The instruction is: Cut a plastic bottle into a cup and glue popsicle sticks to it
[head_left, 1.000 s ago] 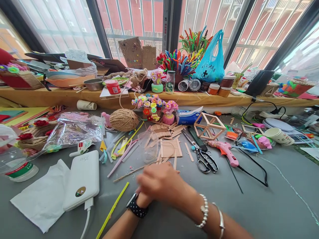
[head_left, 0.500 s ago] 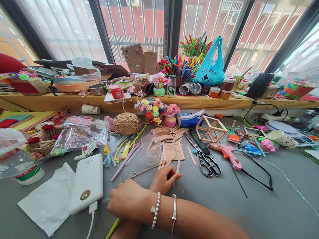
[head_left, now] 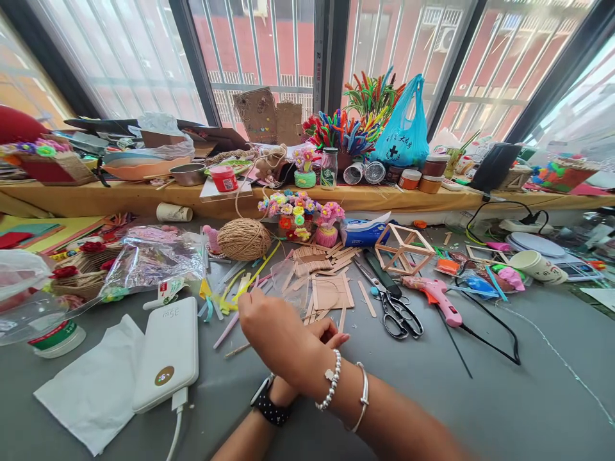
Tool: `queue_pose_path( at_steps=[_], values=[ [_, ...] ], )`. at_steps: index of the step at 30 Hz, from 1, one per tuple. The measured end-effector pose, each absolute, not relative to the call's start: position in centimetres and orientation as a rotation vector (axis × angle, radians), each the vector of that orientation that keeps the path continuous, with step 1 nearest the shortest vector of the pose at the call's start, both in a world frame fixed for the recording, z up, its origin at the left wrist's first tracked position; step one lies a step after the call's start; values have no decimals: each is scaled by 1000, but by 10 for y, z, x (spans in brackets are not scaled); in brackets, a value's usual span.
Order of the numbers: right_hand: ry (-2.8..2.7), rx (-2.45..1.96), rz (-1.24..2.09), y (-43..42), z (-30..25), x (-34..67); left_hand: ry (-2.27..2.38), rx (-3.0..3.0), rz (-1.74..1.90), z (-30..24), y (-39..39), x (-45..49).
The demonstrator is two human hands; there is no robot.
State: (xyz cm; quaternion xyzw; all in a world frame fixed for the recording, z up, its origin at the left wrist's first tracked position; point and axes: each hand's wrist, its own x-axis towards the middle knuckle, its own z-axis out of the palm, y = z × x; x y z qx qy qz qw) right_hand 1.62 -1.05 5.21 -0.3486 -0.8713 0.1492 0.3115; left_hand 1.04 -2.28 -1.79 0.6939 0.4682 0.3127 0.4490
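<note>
Stick [head_left: 343, 319] beside your curled left hand [head_left: 327, 331] looks light, stiff, snappable; pinch mid-length. Whether that or your right hand [head_left: 273, 330] grips anything, I can't tell.

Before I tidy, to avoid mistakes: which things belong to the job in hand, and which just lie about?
Probably in use, being closest:
yellow strips by the right hand;
wooden sticks beyond the left hand.

Apparently lying about:
power bank;
napkin;
blue bag.
</note>
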Motion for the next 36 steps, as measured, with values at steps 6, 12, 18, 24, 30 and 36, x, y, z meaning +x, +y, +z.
queue_pose_path(
  at_steps=[6,12,18,24,30,36],
  values=[
    [-2190,-1176,205,-3,65,9,1158,1701,739,-12,-22,9],
    [-2126,-1006,38,-10,49,7,1222,1767,787,-24,-19,8],
    [-1743,-1074,58,-21,13,83,1216,1704,1015,-7,-22,4],
    [-1416,-1268,650,-19,-9,130,1191,1937,975,5,-22,-8],
    [-1143,-1012,1315,-13,-10,130,1157,1925,883,7,-16,-4],
    [-806,-938,1451,-7,-12,135,837,1323,856,2,8,9]
  ],
)
